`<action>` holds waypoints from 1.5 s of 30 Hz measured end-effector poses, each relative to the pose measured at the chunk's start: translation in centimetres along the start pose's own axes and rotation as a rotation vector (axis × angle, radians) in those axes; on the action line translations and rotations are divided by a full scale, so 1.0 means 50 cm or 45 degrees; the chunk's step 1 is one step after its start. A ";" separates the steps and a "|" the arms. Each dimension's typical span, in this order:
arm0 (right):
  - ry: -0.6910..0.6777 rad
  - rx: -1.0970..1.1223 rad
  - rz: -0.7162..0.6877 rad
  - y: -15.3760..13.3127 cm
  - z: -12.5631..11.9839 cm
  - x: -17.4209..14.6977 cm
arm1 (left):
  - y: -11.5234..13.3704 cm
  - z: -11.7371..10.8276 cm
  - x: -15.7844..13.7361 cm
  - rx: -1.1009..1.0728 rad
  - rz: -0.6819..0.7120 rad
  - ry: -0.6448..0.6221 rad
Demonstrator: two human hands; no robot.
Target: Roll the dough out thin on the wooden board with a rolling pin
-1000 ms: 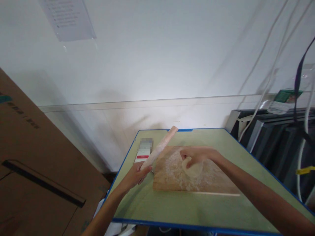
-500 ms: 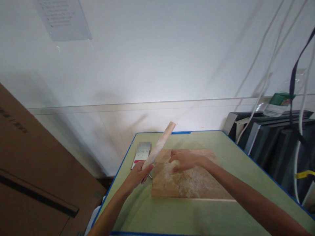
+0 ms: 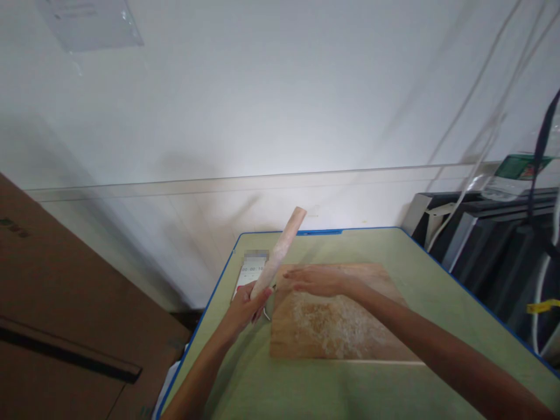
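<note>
My left hand (image 3: 249, 303) is wrapped round the lower end of a floury wooden rolling pin (image 3: 280, 251), which it holds up at a slant. My right hand (image 3: 319, 281) reaches over the far left part of a wooden board (image 3: 289, 338), palm down with the fingers stretched out to the left. Whatever may lie beneath that palm is hidden. White flour (image 3: 332, 326) is scattered across the middle of the board, nearer to me than the right hand.
A phone (image 3: 251, 279) with a running timer lies left of the board, partly behind the pin. The green table (image 3: 315, 388) has a blue edge. A cardboard box (image 3: 65, 303) stands at left; dark panels (image 3: 494, 251), a plastic bottle (image 3: 507, 178) and hanging cables are at right.
My right hand has gone from curled fingers by a pale lump to flat, outstretched fingers slightly farther left. The lump no longer shows. The rolling pin stays in my left hand, tilted slightly steeper.
</note>
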State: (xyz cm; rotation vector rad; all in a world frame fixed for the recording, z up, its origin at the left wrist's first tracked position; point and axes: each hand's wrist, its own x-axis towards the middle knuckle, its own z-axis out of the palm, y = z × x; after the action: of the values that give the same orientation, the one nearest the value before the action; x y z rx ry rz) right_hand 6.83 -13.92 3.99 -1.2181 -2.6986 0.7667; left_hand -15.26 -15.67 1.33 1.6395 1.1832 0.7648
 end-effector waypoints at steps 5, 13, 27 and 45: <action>0.005 -0.002 0.077 0.018 0.014 0.016 | -0.008 0.006 0.010 -0.077 -0.053 0.014; 0.199 -0.222 -0.069 0.016 0.051 -0.002 | -0.021 0.012 0.016 -0.080 -0.057 0.011; 0.362 -0.304 -0.106 -0.002 0.104 0.000 | -0.020 0.003 0.014 -0.111 -0.180 0.139; 0.544 0.230 0.066 0.045 0.069 -0.104 | -0.035 0.002 0.020 -0.054 -0.043 0.174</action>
State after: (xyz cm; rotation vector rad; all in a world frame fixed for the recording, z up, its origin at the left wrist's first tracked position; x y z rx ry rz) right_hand 10.95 -17.82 0.58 -1.2457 -2.2155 0.6495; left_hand -15.47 -14.58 -0.39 1.5487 1.2788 0.8859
